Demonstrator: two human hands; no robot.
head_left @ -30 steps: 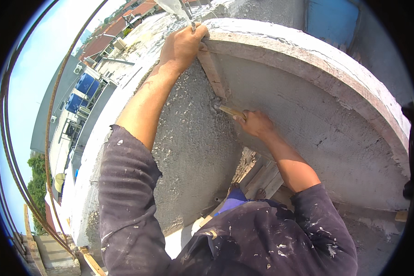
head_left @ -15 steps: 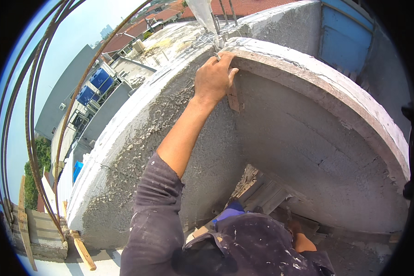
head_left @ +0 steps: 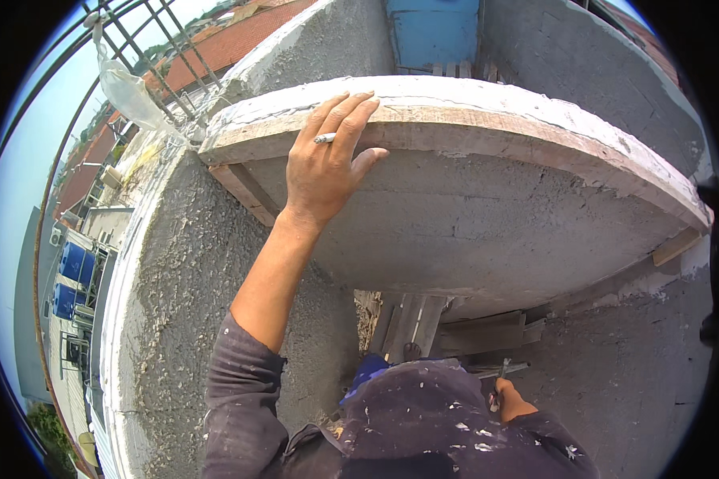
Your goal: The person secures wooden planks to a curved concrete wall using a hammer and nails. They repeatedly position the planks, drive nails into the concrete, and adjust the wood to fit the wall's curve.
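Plank (head_left: pixel 487 134) first, in the head view: it is set along the upper edge of the curved wall (head_left: pixel 455 211), just under the white cap (head_left: pixel 471 94)! By its left end a batten (head_left: pixel 246 194) is angled down the corner; at far right a block (head_left: pixel 676 246) is lodged just below. And the left hand (head_left: pixel 323 172) is laid over the plank, fingers stretched, thumb apart, only a cigarette (head_left: pixel 325 138) pinched between them. Down by the shirt (head_left: pixel 423 415), well apart from the other, the right hand (head_left: pixel 506 399) is half hidden; a tool (head_left: pixel 505 367) is seen right beside it, but whether the fingers are closed on it cannot be told. Progress? The plank is judged to be in place already, with apparent support near both ends; how firmly it is fixed is not shown. The side wall (head_left: pixel 192 287) is left coarse and pebbly, so smoothing there is judged undone. Below, boards (head_left: pixel 411 315) are laid.
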